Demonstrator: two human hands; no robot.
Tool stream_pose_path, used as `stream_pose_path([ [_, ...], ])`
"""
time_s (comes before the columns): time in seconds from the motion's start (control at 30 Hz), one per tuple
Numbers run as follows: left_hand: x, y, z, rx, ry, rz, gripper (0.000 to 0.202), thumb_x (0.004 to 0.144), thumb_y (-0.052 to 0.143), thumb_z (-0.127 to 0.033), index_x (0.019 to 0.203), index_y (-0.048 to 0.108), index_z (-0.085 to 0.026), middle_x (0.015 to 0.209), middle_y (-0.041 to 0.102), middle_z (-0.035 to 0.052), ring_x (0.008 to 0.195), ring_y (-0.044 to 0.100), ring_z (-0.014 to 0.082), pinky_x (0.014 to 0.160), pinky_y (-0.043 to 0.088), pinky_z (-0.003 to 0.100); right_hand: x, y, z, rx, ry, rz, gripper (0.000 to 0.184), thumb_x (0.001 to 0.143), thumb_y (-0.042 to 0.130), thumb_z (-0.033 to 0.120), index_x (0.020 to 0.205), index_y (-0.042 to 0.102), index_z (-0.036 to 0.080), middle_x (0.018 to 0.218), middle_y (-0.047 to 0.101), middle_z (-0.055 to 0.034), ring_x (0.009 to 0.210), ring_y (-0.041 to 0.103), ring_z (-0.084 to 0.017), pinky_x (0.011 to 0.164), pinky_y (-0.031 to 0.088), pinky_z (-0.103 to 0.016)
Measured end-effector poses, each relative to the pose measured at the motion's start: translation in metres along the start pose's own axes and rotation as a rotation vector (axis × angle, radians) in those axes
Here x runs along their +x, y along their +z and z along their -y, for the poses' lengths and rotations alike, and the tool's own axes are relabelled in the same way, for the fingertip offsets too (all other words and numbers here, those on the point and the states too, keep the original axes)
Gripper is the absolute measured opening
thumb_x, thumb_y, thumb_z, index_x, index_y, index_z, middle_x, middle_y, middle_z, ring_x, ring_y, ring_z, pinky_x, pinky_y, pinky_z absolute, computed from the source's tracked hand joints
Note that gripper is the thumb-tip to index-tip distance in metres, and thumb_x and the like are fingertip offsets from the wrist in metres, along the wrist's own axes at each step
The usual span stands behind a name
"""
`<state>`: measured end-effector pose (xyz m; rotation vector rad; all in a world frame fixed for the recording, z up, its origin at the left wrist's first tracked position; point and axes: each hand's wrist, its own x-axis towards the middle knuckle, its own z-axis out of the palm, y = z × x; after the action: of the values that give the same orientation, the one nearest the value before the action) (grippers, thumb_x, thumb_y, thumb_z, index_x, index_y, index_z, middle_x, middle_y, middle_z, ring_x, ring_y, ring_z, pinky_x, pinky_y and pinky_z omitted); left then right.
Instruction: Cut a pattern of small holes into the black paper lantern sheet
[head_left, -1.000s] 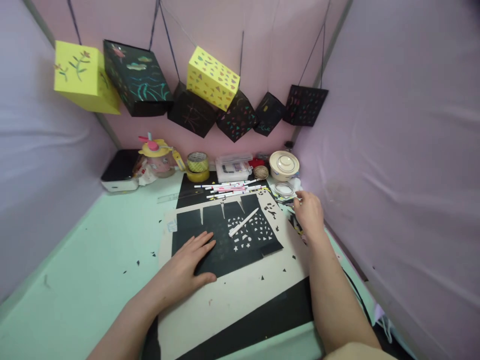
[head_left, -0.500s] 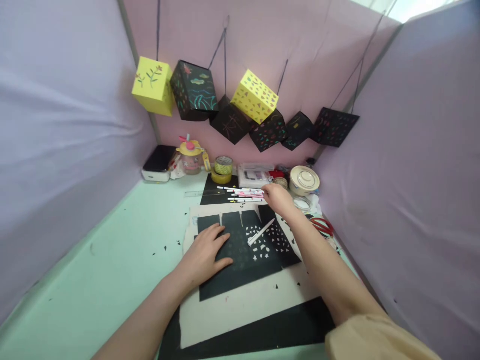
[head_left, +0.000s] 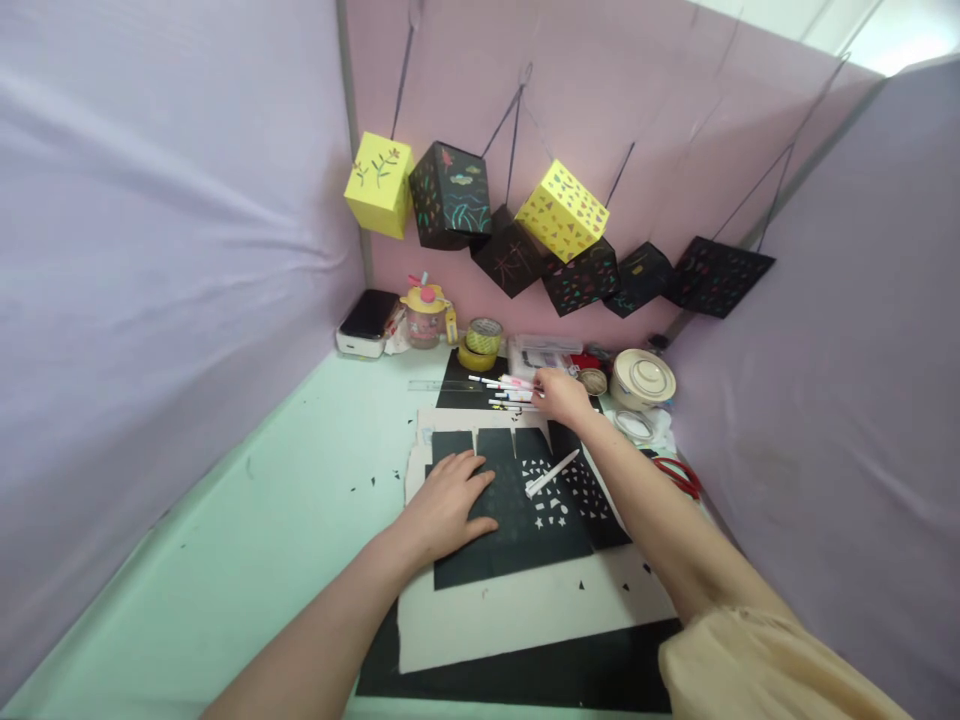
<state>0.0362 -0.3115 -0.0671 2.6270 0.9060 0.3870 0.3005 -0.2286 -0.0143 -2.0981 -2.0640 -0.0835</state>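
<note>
My left hand [head_left: 454, 505] lies flat with fingers spread on a sheet of black card [head_left: 480, 565]. Small shapes, stars and triangles among them, are cut through the card's right part. A white pen [head_left: 553, 474] rests across the cut-outs. Farther back, my right hand [head_left: 561, 396] is at a row of white markers [head_left: 504, 386], its fingers curled at their right ends. Which marker the fingers hold, if any, is hidden. Under the card lies a pale board [head_left: 525, 610], on top of a larger black sheet [head_left: 525, 670].
Tape rolls [head_left: 480, 345], a yellow-lidded cup [head_left: 424, 318], a phone on a white box [head_left: 364, 325] and a cream lidded bowl [head_left: 643, 378] line the back. Red-handled scissors [head_left: 677, 477] lie at the right. Decorated paper cubes [head_left: 450, 195] hang above. Black scraps dot the table [head_left: 330, 500].
The view has swung, so everything sits farther right. My right hand has shifted left over the markers, covering more of their right ends. My left hand stays on the card.
</note>
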Motion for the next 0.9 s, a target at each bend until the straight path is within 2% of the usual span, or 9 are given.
stream_pose_path([
  [0.1, 0.001, -0.002, -0.001, -0.032, -0.004, -0.017, 0.059, 0.080, 0.070, -0.042, 0.130, 0.057, -0.015, 0.141, 0.050, 0.0155, 0.133, 0.040, 0.0353, 0.112, 0.029, 0.050, -0.021, -0.011, 0.005, 0.185, 0.075, -0.150, 0.008, 0.080, 0.054, 0.023, 0.087, 0.054, 0.020, 0.082, 0.059, -0.0042, 0.080, 0.055, -0.020, 0.065, 0.040, -0.027],
  [0.17, 0.003, -0.003, -0.001, -0.060, -0.013, -0.032, 0.055, 0.081, 0.068, -0.041, 0.129, 0.058, -0.015, 0.139, 0.051, 0.0150, 0.131, 0.043, 0.0340, 0.111, 0.031, 0.048, -0.039, -0.013, 0.011, 1.057, 0.229, -0.302, 0.016, 0.069, 0.060, 0.018, 0.072, 0.046, 0.022, 0.059, 0.044, 0.0046, 0.058, 0.044, -0.013, 0.053, 0.032, -0.023],
  [0.27, 0.005, -0.003, -0.002, -0.115, -0.040, -0.056, 0.046, 0.086, 0.062, -0.037, 0.125, 0.060, -0.015, 0.134, 0.055, 0.0148, 0.125, 0.048, 0.0328, 0.106, 0.036, 0.048, -0.070, -0.009, 0.024, 1.348, 0.270, -0.235, 0.018, 0.075, 0.053, 0.028, 0.069, 0.037, 0.024, 0.049, 0.027, 0.0104, 0.041, 0.023, -0.009, 0.041, 0.021, -0.021],
  [0.37, 0.006, -0.003, -0.002, -0.193, -0.076, -0.078, 0.039, 0.086, 0.060, -0.032, 0.121, 0.063, -0.014, 0.128, 0.059, 0.0147, 0.119, 0.052, 0.0329, 0.103, 0.038, 0.049, -0.093, -0.004, 0.034, 1.523, 0.287, -0.137, 0.011, 0.074, 0.053, 0.031, 0.075, 0.046, 0.023, 0.047, 0.028, 0.0111, 0.039, 0.020, -0.008, 0.038, 0.019, -0.020],
  [0.6, 0.007, -0.009, -0.006, -0.521, -0.254, -0.169, 0.031, 0.082, 0.061, -0.033, 0.108, 0.067, -0.017, 0.115, 0.064, 0.0121, 0.112, 0.054, 0.0307, 0.101, 0.036, 0.047, -0.115, 0.009, 0.042, 1.759, 0.297, -0.070, 0.016, 0.075, 0.061, 0.033, 0.082, 0.061, 0.019, 0.057, 0.053, 0.0039, 0.046, 0.043, -0.008, 0.039, 0.026, -0.018],
  [0.67, 0.008, -0.012, -0.009, -0.678, -0.342, -0.185, 0.031, 0.082, 0.060, -0.036, 0.105, 0.066, -0.017, 0.110, 0.065, 0.0111, 0.105, 0.057, 0.0271, 0.096, 0.040, 0.043, -0.122, 0.017, 0.047, 1.789, 0.258, -0.088, 0.015, 0.077, 0.062, 0.029, 0.088, 0.063, 0.020, 0.064, 0.059, 0.0026, 0.052, 0.049, -0.008, 0.041, 0.031, -0.018],
  [0.73, 0.010, -0.012, -0.015, -0.872, -0.412, -0.155, 0.031, 0.083, 0.058, -0.040, 0.101, 0.065, -0.016, 0.102, 0.067, 0.0099, 0.093, 0.061, 0.0227, 0.084, 0.046, 0.036, -0.131, 0.023, 0.056, 1.722, 0.187, -0.143, 0.024, 0.080, 0.062, 0.026, 0.104, 0.062, 0.022, 0.082, 0.066, -0.0009, 0.065, 0.058, -0.011, 0.047, 0.040, -0.020],
  [0.83, 0.011, -0.009, -0.026, -1.182, -0.471, -0.072, 0.039, 0.084, 0.056, -0.050, 0.097, 0.064, -0.014, 0.094, 0.068, 0.0103, 0.079, 0.062, 0.0175, 0.068, 0.046, 0.028, -0.145, 0.029, 0.072, 1.462, 0.011, -0.193, 0.041, 0.083, 0.057, 0.021, 0.123, 0.056, 0.024, 0.111, 0.067, -0.0071, 0.096, 0.064, -0.020, 0.073, 0.054, -0.031],
  [0.9, 0.010, -0.006, -0.033, -1.370, -0.471, -0.040, 0.044, 0.084, 0.055, -0.055, 0.096, 0.064, -0.013, 0.094, 0.067, 0.0109, 0.082, 0.062, 0.0166, 0.070, 0.046, 0.027, -0.151, 0.031, 0.080, 1.291, -0.133, -0.159, 0.055, 0.082, 0.056, 0.017, 0.136, 0.046, 0.025, 0.129, 0.060, -0.0092, 0.117, 0.058, -0.024, 0.096, 0.049, -0.043],
])
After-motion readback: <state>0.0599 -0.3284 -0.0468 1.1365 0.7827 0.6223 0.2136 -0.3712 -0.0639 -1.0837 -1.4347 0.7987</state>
